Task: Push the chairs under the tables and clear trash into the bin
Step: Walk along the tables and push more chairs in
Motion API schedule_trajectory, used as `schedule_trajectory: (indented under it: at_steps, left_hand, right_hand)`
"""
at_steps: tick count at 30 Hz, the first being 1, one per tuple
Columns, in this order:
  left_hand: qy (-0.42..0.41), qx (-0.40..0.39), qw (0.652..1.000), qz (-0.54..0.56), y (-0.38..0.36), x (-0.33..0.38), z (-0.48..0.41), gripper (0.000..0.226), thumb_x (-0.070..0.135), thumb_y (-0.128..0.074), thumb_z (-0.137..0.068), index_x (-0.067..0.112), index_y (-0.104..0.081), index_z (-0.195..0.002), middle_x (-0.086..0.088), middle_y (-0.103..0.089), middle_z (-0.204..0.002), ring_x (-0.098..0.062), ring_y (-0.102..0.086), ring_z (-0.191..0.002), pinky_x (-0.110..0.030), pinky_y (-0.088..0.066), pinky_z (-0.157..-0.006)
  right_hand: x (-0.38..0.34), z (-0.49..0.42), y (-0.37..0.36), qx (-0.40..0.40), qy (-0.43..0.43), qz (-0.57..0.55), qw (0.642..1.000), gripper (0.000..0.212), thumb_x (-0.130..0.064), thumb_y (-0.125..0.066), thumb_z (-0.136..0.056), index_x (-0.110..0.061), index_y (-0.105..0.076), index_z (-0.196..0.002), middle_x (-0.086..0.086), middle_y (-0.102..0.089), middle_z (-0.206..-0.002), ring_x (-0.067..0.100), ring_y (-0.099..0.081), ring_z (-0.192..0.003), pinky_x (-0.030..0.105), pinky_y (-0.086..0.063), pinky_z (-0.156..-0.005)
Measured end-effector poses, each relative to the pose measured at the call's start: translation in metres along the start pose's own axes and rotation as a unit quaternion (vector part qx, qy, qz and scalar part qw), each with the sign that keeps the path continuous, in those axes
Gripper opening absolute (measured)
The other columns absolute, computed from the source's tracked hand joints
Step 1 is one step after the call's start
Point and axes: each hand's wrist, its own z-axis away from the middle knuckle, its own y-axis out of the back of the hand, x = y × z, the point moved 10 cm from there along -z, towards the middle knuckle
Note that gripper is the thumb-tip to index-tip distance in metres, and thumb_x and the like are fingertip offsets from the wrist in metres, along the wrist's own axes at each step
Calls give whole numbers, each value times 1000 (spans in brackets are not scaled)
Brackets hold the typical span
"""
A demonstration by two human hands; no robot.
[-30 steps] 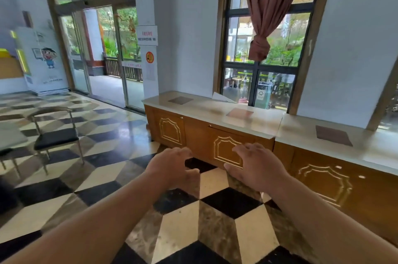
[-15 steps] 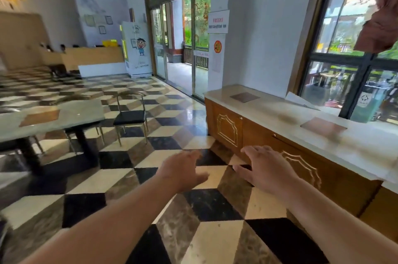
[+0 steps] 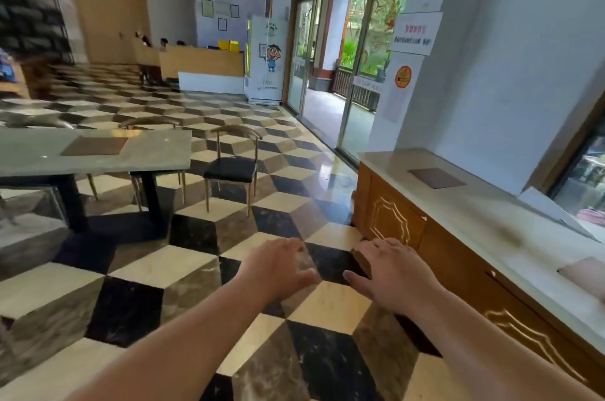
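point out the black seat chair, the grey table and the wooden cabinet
black seat chair (image 3: 230, 169): head view, on the seat cushion
grey table (image 3: 157, 151): head view, on the bare top
wooden cabinet (image 3: 391, 220): head view, on the carved door

Daylight floods in through the glass doors (image 3: 337, 66) and the window (image 3: 586, 178) on the right, leaving the room bright. A white glare patch lies on the polished floor (image 3: 327, 168) by the doors. Dark shadow pools under the desk (image 3: 95, 151). The left edge and far wall are smeared with motion blur, and straight lines bow towards the frame's edges.
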Motion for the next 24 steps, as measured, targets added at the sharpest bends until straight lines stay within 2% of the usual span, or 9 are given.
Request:
schedule_trajectory:
  at_steps: [4,7,10,12,14,19,24]
  left_hand:
    - [40,23,999,11,23,-48,-82,65,72,-61,-92,36,-50,-145,9,-61,-144,-17,-62,-125,-30,-50,-94]
    - [74,32,997,1,40,-87,-127,69,73,-62,-90,37,-49,-147,9,-60,-146,-18,-61,-129,-37,-55,-100]
    - [114,42,993,1,54,-137,-157,66,67,-64,-93,35,-49,-149,9,-60,-146,-17,-61,-127,-37,-55,-100]
    - [151,58,987,5,62,-181,-170,63,64,-65,-94,33,-51,-147,10,-63,-137,-14,-64,-117,-34,-57,-94]
    - [193,74,978,-5,69,-235,-178,60,66,-64,-92,33,-54,-142,10,-65,-131,-12,-63,-112,-33,-56,-91]
    - [344,102,932,-55,98,-363,-170,67,68,-60,-87,33,-53,-144,5,-61,-139,-21,-56,-126,-40,-51,-98]
    - [480,139,864,-69,132,-446,-135,68,70,-61,-88,33,-52,-144,3,-62,-142,-23,-55,-130,-42,-50,-103]
  right_hand:
    - [7,-97,23,20,21,5,1000,67,-82,-36,-94,-37,-53,-142,-16,-62,-137,11,-57,-123,26,-46,-99]
    - [-9,-168,27,29,52,-10,998,69,-82,-37,-93,-37,-53,-142,-13,-62,-142,12,-58,-128,27,-46,-101]
    - [-42,-243,18,34,90,-44,994,67,-79,-44,-93,-36,-52,-144,-10,-62,-141,14,-61,-124,27,-48,-100]
    - [-76,-295,9,38,137,-56,988,61,-78,-45,-94,-35,-56,-136,-9,-66,-133,14,-61,-115,30,-50,-98]
    - [-117,-346,-2,38,191,-76,978,59,-75,-46,-95,-31,-60,-132,-7,-66,-128,15,-59,-116,35,-49,-98]
    - [-239,-453,-17,32,335,-93,937,69,-71,-46,-98,-24,-49,-149,0,-59,-145,22,-53,-133,41,-45,-106]
    - [-362,-525,-19,14,479,-90,873,70,-74,-42,-95,-27,-50,-146,-1,-63,-137,23,-53,-128,43,-46,-103]
